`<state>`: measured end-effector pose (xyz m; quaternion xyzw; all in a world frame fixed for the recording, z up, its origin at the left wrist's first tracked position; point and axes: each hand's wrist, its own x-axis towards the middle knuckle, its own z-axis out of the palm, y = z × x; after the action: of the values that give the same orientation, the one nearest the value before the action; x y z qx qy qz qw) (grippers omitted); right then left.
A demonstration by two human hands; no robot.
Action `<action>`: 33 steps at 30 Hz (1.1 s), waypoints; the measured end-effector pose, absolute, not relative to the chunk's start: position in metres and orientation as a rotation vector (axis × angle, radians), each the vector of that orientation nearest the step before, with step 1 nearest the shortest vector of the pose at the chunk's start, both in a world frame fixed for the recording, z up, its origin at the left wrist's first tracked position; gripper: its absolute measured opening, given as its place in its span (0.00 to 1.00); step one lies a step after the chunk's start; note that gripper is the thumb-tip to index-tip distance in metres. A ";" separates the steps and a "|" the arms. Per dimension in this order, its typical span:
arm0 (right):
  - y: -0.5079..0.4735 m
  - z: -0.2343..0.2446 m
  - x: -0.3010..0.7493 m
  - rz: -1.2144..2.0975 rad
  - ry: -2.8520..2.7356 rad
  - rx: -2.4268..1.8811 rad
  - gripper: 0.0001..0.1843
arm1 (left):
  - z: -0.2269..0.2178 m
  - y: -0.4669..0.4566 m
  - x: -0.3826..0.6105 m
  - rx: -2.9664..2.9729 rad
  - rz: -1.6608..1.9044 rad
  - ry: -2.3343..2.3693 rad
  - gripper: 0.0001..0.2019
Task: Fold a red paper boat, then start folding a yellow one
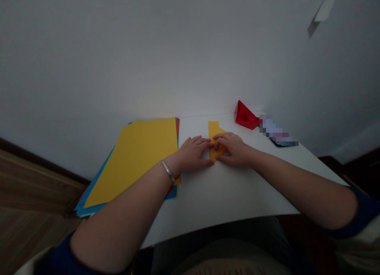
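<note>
A small folded piece of yellow paper (pixel 213 129) lies on the white table between my two hands. My left hand (pixel 194 154) is at its left edge, with the fingertips on the paper and the thumb against the lower left corner. From the other side, my right hand (pixel 233 148) bends its fingers over the paper's right part and pinches it, the thumb near the bottom. The tips of both hands nearly meet on the paper. A slanted flap on the right is partly covered by my right fingers.
To the left, a stack of coloured paper sheets (pixel 139 152), yellow on top, lies under my left forearm. A red folded paper shape (pixel 246 116) stands at the back right, touching a blurred-out flat object (pixel 277 131). A wall (pixel 190 53) rises behind the table (pixel 202 203).
</note>
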<state>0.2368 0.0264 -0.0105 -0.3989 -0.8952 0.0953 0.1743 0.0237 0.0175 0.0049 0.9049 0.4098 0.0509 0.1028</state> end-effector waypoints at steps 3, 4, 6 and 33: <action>0.029 -0.011 0.240 0.284 -2.539 -1.174 0.11 | 0.006 0.017 0.024 2.673 0.144 1.218 0.29; 0.030 -0.012 0.241 0.287 -2.538 -1.175 0.11 | 0.006 0.017 0.024 2.676 0.143 1.217 0.29; 0.031 -0.012 0.243 0.290 -2.533 -1.176 0.10 | 0.005 0.017 0.023 2.675 0.137 1.221 0.29; 0.027 -0.015 0.234 0.374 -2.548 -1.385 0.23 | -0.005 0.010 0.032 2.711 0.220 1.327 0.27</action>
<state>0.2337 0.0267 -0.0146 -0.4708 -0.8663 0.1270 0.1086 0.0322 0.0096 -0.0049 0.8942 0.4379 0.0726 0.0577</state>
